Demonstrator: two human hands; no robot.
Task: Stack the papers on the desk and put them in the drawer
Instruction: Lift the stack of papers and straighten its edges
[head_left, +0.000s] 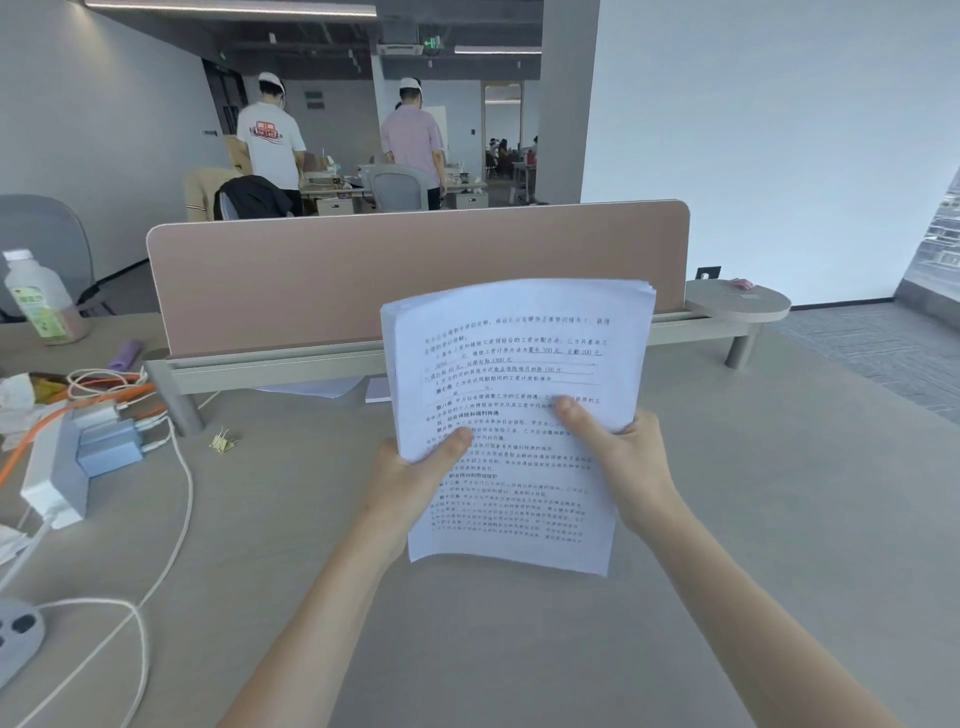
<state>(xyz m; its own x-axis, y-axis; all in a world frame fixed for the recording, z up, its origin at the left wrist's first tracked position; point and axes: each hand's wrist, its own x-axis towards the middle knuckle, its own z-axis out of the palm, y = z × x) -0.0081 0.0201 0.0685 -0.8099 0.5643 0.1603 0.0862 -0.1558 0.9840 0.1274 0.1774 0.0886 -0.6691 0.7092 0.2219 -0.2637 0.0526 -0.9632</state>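
Papers (511, 415), gathered into one stack, are held upright above the desk (753, 519), near its pink divider (322, 275). Left hand (410, 478) and right hand (623, 457) clasp the side edges, thumbs pressing the printed front.

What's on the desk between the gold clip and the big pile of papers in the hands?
Nothing. In the head view, the desk between the gold clip and the held papers is bare grey surface.
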